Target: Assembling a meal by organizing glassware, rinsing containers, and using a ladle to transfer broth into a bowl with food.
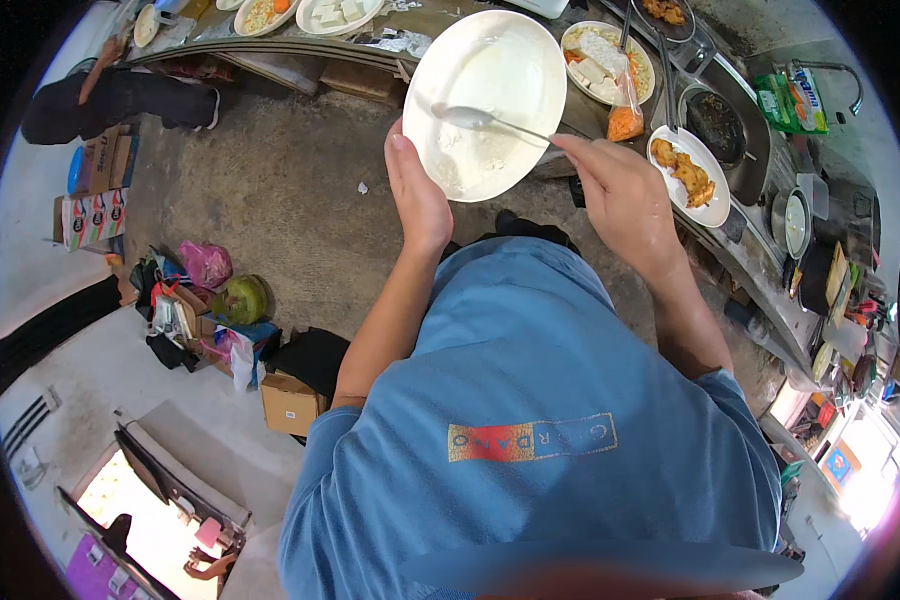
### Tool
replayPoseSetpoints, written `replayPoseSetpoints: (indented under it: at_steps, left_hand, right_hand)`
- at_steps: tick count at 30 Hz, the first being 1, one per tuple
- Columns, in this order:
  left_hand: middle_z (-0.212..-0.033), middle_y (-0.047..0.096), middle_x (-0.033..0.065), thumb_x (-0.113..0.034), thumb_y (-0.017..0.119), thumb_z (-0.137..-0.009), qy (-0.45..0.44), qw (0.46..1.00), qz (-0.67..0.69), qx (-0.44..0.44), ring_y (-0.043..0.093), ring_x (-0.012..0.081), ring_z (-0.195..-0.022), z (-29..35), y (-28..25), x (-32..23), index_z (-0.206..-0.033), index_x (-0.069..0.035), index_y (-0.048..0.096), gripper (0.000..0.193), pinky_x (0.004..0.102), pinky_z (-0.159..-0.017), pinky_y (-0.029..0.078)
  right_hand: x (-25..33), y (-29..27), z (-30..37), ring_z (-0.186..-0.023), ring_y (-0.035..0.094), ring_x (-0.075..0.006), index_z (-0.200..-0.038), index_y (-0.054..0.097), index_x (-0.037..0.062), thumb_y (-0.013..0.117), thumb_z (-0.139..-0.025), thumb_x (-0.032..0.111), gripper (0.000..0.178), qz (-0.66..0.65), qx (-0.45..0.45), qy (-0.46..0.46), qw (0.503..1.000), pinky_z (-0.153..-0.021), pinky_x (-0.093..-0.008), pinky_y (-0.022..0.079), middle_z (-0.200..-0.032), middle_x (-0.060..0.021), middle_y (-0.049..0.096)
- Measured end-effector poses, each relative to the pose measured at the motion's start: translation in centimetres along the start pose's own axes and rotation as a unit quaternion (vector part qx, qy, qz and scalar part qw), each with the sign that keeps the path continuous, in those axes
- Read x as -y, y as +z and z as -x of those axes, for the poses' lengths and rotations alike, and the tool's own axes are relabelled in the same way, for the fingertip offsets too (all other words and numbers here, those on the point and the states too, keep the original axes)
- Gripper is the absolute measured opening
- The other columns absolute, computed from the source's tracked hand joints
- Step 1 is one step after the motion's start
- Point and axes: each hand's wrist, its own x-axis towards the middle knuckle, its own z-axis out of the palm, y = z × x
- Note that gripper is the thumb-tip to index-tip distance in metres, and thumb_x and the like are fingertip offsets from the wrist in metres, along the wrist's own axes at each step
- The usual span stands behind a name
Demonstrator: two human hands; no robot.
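Pinching with right-hand fingers [582,153] a silver metal spoon [468,117], supporting with left-hand fingers [399,146], spread unclear, a mostly bare white oval plate [510,60] with white residue [448,140] left.

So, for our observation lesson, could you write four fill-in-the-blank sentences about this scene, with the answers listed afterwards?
1. The left hand grips a large plate whose colour is ______.
2. The right hand holds a metal ______ over that plate.
3. In the picture, the golden-brown fried food on another plate lies to the ______ (left or right) of the right hand.
4. The person's shirt is mainly ______ in colour.

Missing words: white; spoon; right; blue.
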Motion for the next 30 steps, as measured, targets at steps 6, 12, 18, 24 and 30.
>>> replayPoseSetpoints:
  at_steps: [6, 12, 18, 24, 30]
  left_hand:
    - [-0.135, 0.047, 0.0154, -0.037, 0.026, -0.105, -0.002, 1.000, -0.002, -0.002, 0.048, 0.0235, -0.125, -0.4, -0.5, 0.3, -0.139, 0.000, 0.033, 0.051, 0.0364, -0.104, 0.040]
    - [-0.134, 0.047, 0.0151, -0.036, 0.026, -0.105, 0.002, 1.000, 0.002, -0.012, 0.048, 0.0234, -0.125, -0.6, -0.5, 0.1, -0.138, 0.000, 0.034, 0.049, 0.0363, -0.104, 0.039]
    - [-0.133, 0.047, 0.0151, -0.038, 0.025, -0.105, 0.004, 0.999, 0.032, 0.002, 0.048, 0.0237, -0.125, -1.3, -1.2, 0.0, -0.138, 0.000, 0.035, 0.050, 0.0369, -0.104, 0.040]
    - [-0.134, 0.047, 0.0154, -0.039, 0.025, -0.105, -0.001, 1.000, 0.022, 0.002, 0.048, 0.0237, -0.125, -1.5, -1.8, -0.3, -0.138, 0.000, 0.034, 0.052, 0.0368, -0.104, 0.040]
    - [-0.135, 0.046, 0.0156, -0.039, 0.026, -0.105, -0.017, 1.000, 0.022, 0.001, 0.048, 0.0239, -0.126, -1.5, -3.1, -1.3, -0.139, 0.000, 0.033, 0.052, 0.0365, -0.103, 0.041]
  right_hand:
    - [0.3, 0.1, -0.6, -0.077, 0.062, -0.0323, -0.105, 0.066, 0.0051, 0.058, -0.085, 0.006, 0.022, -0.009, 0.016, -0.015, 1.000, -0.068, -0.0409, 0.049, -0.080, -0.0134, 0.062]
    - [1.5, -0.2, -0.4, -0.079, 0.062, -0.0333, -0.104, 0.067, 0.0043, 0.059, -0.084, 0.006, 0.021, -0.041, 0.040, -0.004, 0.998, -0.070, -0.0407, 0.050, -0.084, -0.0144, 0.065]
    - [2.5, -0.8, -0.3, -0.079, 0.063, -0.0330, -0.101, 0.067, 0.0039, 0.059, -0.083, 0.004, 0.020, -0.017, 0.019, 0.005, 1.000, -0.070, -0.0413, 0.050, -0.085, -0.0147, 0.065]
    - [2.9, -0.8, -0.3, -0.076, 0.063, -0.0320, -0.101, 0.067, 0.0039, 0.059, -0.082, 0.003, 0.021, 0.046, 0.026, 0.021, 0.998, -0.068, -0.0405, 0.050, -0.081, -0.0128, 0.064]
    - [3.5, 0.5, -0.5, -0.070, 0.060, -0.0321, -0.105, 0.066, 0.0023, 0.058, -0.085, 0.000, 0.021, 0.033, -0.018, 0.024, 0.999, -0.063, -0.0395, 0.046, -0.077, -0.0154, 0.061]
